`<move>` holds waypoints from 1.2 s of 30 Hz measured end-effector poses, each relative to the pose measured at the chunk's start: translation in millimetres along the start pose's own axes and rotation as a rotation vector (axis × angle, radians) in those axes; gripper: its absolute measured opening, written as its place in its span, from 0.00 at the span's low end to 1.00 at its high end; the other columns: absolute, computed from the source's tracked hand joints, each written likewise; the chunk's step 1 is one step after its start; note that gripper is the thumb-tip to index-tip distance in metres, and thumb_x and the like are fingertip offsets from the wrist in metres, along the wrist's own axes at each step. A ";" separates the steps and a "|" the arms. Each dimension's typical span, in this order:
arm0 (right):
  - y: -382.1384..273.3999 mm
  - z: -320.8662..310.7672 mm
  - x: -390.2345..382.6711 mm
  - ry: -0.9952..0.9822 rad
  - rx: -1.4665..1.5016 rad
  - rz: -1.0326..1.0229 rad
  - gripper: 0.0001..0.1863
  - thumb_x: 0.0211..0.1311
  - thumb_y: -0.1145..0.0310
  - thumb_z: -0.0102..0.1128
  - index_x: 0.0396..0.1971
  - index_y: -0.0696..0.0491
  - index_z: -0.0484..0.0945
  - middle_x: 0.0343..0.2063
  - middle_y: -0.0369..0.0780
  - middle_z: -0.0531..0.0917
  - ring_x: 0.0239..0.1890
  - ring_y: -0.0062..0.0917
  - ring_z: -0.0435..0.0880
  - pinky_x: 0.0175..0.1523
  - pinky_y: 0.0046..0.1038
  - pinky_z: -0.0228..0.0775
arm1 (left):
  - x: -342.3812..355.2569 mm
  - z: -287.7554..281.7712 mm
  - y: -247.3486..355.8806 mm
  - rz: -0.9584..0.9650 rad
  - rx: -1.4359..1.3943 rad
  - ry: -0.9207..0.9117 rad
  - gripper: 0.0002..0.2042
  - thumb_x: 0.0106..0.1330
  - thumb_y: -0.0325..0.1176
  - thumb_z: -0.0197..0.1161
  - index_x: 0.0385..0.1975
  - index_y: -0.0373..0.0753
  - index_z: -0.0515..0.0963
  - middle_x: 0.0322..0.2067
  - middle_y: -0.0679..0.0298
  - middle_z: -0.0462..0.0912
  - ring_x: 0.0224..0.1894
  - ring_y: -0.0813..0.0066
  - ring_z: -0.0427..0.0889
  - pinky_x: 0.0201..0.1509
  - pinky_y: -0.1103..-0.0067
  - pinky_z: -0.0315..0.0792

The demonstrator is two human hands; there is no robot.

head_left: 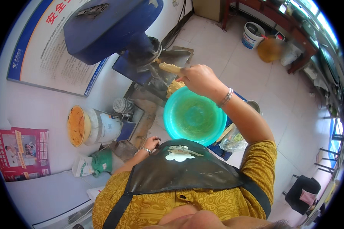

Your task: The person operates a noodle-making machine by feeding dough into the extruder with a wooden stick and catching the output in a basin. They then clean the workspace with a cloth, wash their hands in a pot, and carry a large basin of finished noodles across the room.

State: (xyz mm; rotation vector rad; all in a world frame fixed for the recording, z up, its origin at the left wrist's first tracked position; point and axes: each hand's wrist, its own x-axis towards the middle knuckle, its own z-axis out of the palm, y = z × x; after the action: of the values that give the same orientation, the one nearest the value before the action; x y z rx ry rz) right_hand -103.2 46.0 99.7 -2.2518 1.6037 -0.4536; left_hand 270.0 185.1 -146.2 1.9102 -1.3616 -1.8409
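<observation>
My right hand [203,81] is closed around the handle of a flat wooden paddle [169,68] smeared with tan paste. The paddle points left, towards the metal outlet [155,49] of a blue machine [107,32]. A lump of tan paste [175,88] sits between the machine's metal tray [176,57] and the far left rim of a turquoise basin [167,114]. Only a thin film shows inside the basin. Low on the left, beside the apron [187,171], my left hand [153,142] has bent fingers; what they grip, if anything, is unclear.
A bucket [109,128] with an orange-crusted round top [76,126] stands left, near a grey motor [123,106]. Green and white sacks [101,162] lie below it. A clear plastic bag [234,142] is right of the basin. A white bucket [252,35] stands far right.
</observation>
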 end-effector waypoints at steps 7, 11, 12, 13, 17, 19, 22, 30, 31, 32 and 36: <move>-3.2 13.6 23.5 0.050 -0.031 0.036 0.13 0.56 0.69 0.52 0.38 0.54 0.81 0.27 0.47 0.82 0.32 0.42 0.82 0.41 0.39 0.74 | 1.5 0.1 4.8 -0.032 -0.079 0.029 0.11 0.60 0.29 0.57 0.40 0.33 0.80 0.24 0.66 0.78 0.26 0.80 0.74 0.31 0.81 0.69; -9.4 -29.0 -20.9 0.074 0.004 0.017 0.12 0.55 0.69 0.52 0.36 0.55 0.81 0.27 0.49 0.81 0.32 0.43 0.82 0.41 0.39 0.73 | 2.3 2.8 -2.3 0.022 -0.118 0.039 0.10 0.61 0.28 0.55 0.40 0.33 0.78 0.22 0.66 0.76 0.22 0.78 0.74 0.26 0.80 0.70; -11.4 -35.1 -22.2 0.053 0.032 0.032 0.12 0.54 0.69 0.52 0.35 0.55 0.82 0.26 0.49 0.81 0.32 0.43 0.82 0.42 0.39 0.73 | 3.5 2.4 -3.3 0.041 -0.116 0.033 0.10 0.62 0.27 0.54 0.40 0.32 0.77 0.21 0.66 0.75 0.21 0.77 0.74 0.24 0.79 0.71; -13.5 -33.6 -15.9 0.045 0.025 0.025 0.12 0.54 0.69 0.52 0.35 0.56 0.82 0.27 0.50 0.81 0.32 0.43 0.82 0.42 0.39 0.73 | 5.8 2.5 -3.9 0.040 -0.116 0.031 0.10 0.62 0.27 0.54 0.39 0.32 0.78 0.20 0.66 0.75 0.20 0.78 0.74 0.23 0.79 0.71; -16.5 -25.2 23.7 0.088 0.000 0.031 0.14 0.52 0.70 0.53 0.37 0.57 0.82 0.28 0.51 0.82 0.32 0.43 0.82 0.42 0.39 0.74 | 15.7 2.0 -12.8 0.030 -0.152 0.052 0.09 0.62 0.27 0.54 0.37 0.33 0.78 0.19 0.66 0.74 0.17 0.79 0.72 0.21 0.79 0.70; -18.2 -34.5 25.6 0.104 0.003 0.050 0.15 0.52 0.69 0.53 0.39 0.56 0.82 0.28 0.51 0.82 0.32 0.43 0.82 0.42 0.39 0.74 | 23.6 -0.3 -16.5 0.042 -0.178 0.079 0.08 0.61 0.27 0.54 0.36 0.33 0.79 0.19 0.66 0.74 0.17 0.79 0.71 0.20 0.79 0.70; -17.4 -52.2 3.5 0.007 0.019 0.007 0.16 0.52 0.68 0.54 0.40 0.54 0.82 0.28 0.50 0.82 0.32 0.44 0.82 0.42 0.38 0.75 | 25.0 0.8 -20.8 0.059 -0.234 0.145 0.08 0.61 0.28 0.55 0.34 0.33 0.79 0.19 0.67 0.74 0.16 0.81 0.70 0.17 0.78 0.69; -22.5 -50.7 13.8 0.070 0.152 0.060 0.16 0.53 0.68 0.53 0.40 0.58 0.81 0.29 0.54 0.81 0.32 0.46 0.82 0.41 0.36 0.74 | 1.0 -3.6 76.2 0.640 0.912 -0.059 0.10 0.57 0.33 0.57 0.36 0.37 0.78 0.24 0.49 0.79 0.29 0.52 0.80 0.33 0.62 0.74; -23.3 -66.9 -2.6 0.059 0.181 0.047 0.17 0.52 0.69 0.55 0.41 0.59 0.80 0.28 0.54 0.81 0.31 0.45 0.82 0.40 0.36 0.74 | -29.6 1.7 118.2 0.598 1.046 -0.138 0.11 0.57 0.33 0.57 0.37 0.38 0.77 0.24 0.47 0.78 0.31 0.48 0.80 0.36 0.61 0.74; -25.5 -85.6 -22.1 0.045 0.129 0.057 0.17 0.52 0.68 0.57 0.40 0.60 0.80 0.25 0.52 0.80 0.26 0.40 0.81 0.36 0.34 0.73 | -53.8 8.9 157.8 0.642 1.088 -0.201 0.10 0.57 0.33 0.56 0.36 0.38 0.77 0.25 0.48 0.78 0.31 0.49 0.81 0.35 0.61 0.75; 40.5 -92.0 -88.2 0.015 0.225 0.253 0.14 0.53 0.70 0.58 0.39 0.60 0.82 0.17 0.36 0.78 0.19 0.14 0.71 0.25 0.21 0.63 | -98.2 68.8 282.2 1.137 1.469 -0.617 0.14 0.55 0.34 0.59 0.41 0.41 0.76 0.33 0.53 0.79 0.31 0.53 0.81 0.31 0.64 0.76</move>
State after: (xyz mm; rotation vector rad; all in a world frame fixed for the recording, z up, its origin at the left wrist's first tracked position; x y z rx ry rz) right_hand -205.6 109.1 158.2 -1.8572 1.7212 -0.5522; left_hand 91.6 121.7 94.9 0.0906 -3.4291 -0.6692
